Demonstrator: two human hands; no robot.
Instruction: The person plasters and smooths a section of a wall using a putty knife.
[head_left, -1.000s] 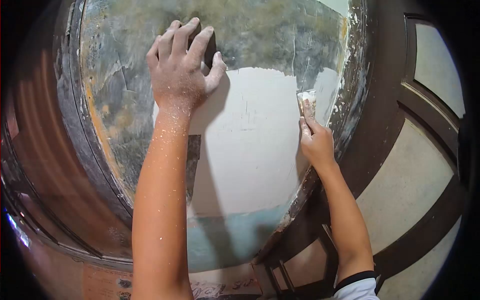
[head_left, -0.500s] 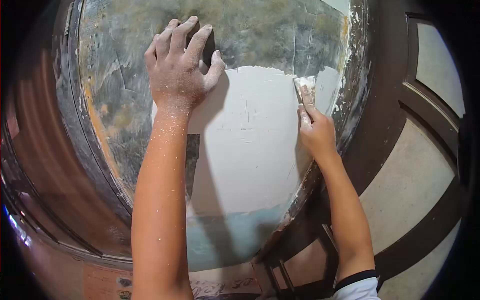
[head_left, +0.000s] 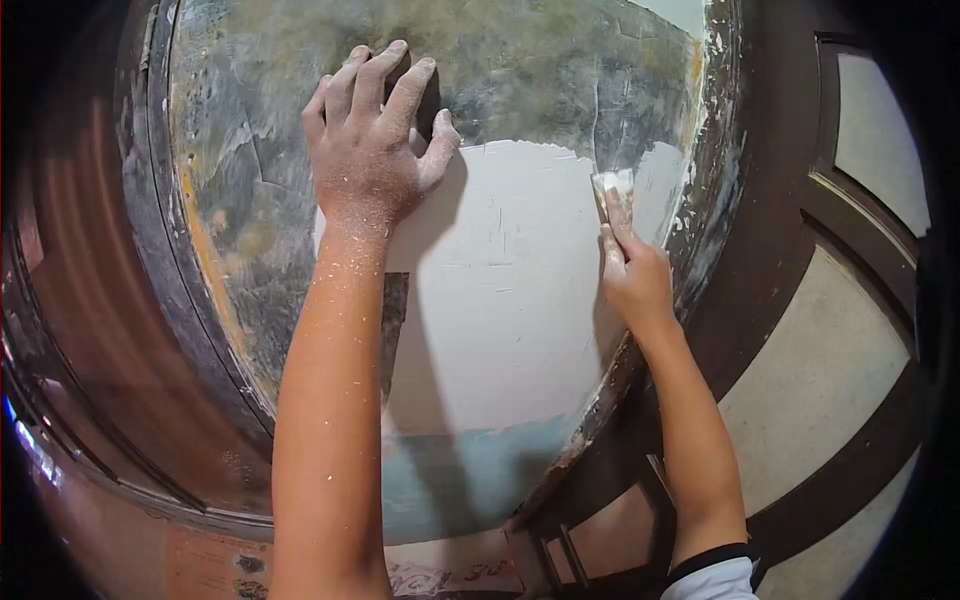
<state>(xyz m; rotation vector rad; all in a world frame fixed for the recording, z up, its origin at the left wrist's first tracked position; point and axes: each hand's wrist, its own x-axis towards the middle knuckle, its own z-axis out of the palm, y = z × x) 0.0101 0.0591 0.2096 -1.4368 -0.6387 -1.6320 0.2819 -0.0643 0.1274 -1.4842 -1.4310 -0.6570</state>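
My left hand (head_left: 375, 145), dusted with white powder, rests against the grey-green mottled wall (head_left: 530, 80) with its fingers spread. Its palm is hidden. Lower right, my right hand (head_left: 638, 270) grips a putty knife (head_left: 613, 183) smeared with white, index finger stretched along it. The blade touches the wall near the upper right of a broad patch of white filler (head_left: 510, 310). That patch has a ragged top edge and a few thin scratches. Between my left forearm and the filler, a dark strip (head_left: 396, 320) of bare wall shows.
Worn dark wooden framing (head_left: 715, 170) with flaking paint borders the wall on the right. Beyond it stand dark-framed pale panels (head_left: 820, 350). Brown wood (head_left: 110, 300) lies to the left. Below the filler runs a bluish band (head_left: 490, 470).
My right hand and the putty knife have moved slightly down along the filler. The whole view has shifted a little; my left hand stays on the wall in the same pose.
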